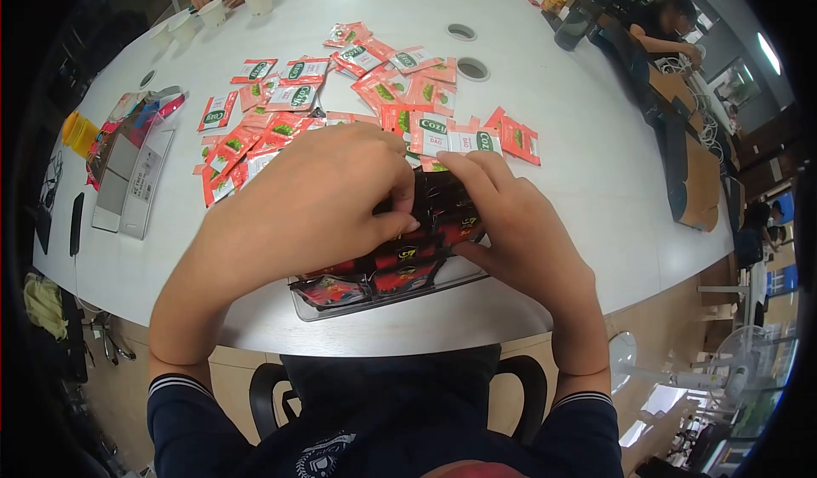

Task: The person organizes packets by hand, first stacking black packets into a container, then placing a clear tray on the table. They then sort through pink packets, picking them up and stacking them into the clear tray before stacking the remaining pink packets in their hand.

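Black and red packets (408, 253) stand in a clear plastic tray (340, 310) at the table's near edge. My left hand (319, 197) reaches over them from the left, its fingers curled and pressed together at the packets' upper edges. On the right, my right hand (515, 214) grips the dark packets between its thumb and fingers. Just beyond my hands, a loose pile of red and white Cozy sachets (292, 97) spreads over the white table (587, 172). What my left fingertips pinch is partly hidden.
A box with colourful items (136, 167) is on the left. Several paper cups (257, 0) stand near another person's hands at the far left. A dark tumbler (581, 20), a can (554, 2) and open cardboard boxes (694, 167) are on the right.
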{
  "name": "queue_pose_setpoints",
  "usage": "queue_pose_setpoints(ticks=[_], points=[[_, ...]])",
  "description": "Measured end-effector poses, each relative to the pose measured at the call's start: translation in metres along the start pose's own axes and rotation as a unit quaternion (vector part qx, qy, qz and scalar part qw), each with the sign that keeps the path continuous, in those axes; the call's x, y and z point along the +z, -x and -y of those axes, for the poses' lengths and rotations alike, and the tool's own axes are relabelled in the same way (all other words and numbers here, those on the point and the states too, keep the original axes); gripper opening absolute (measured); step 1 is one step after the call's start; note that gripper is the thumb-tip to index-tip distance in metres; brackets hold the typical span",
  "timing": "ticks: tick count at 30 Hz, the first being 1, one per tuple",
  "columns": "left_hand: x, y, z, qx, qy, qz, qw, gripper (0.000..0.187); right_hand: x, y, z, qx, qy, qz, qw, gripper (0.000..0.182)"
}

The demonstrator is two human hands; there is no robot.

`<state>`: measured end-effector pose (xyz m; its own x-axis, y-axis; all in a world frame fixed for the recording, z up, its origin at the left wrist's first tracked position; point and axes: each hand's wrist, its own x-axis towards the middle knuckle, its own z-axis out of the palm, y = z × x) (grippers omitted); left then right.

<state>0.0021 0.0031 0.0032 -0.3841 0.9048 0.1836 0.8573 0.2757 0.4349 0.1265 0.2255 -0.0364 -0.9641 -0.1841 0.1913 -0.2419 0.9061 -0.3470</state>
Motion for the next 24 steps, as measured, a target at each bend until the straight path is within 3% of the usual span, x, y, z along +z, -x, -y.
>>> queue_pose_setpoints(ticks=[8,11,12,15,16,17,20,24], points=[[-0.008,0.003,-0.004,0.005,-0.017,0.01,1.0,0.032,-0.001,0.0,0.0,-0.01,0.022,-0.011,1.0,0.089],[0.0,0.004,-0.012,0.085,0.015,-0.046,0.995,0.058,0.002,0.0,-0.001,-0.032,0.031,-0.037,0.998,0.082],[-0.004,0.002,-0.02,0.048,0.017,0.029,0.998,0.09,0.002,0.0,-0.002,-0.031,0.036,-0.034,0.998,0.079],[0.019,0.008,-0.025,0.046,-0.03,-0.006,0.998,0.105,0.002,0.0,-0.003,-0.033,0.05,-0.035,0.998,0.071],[0.018,0.007,-0.029,0.006,-0.024,0.047,0.999,0.118,0.002,0.0,-0.002,-0.037,0.052,-0.041,0.997,0.068],[0.018,0.006,-0.031,-0.007,-0.021,0.056,0.998,0.118,0.002,0.0,-0.002,-0.04,0.053,-0.048,0.997,0.065],[0.019,0.006,-0.034,-0.03,-0.019,0.073,0.997,0.12,0.0,0.0,-0.001,-0.012,0.058,-0.008,0.998,0.083],[0.02,0.007,-0.034,-0.02,-0.032,0.067,0.997,0.121,0.002,0.0,-0.002,-0.024,0.067,-0.022,0.997,0.082]])
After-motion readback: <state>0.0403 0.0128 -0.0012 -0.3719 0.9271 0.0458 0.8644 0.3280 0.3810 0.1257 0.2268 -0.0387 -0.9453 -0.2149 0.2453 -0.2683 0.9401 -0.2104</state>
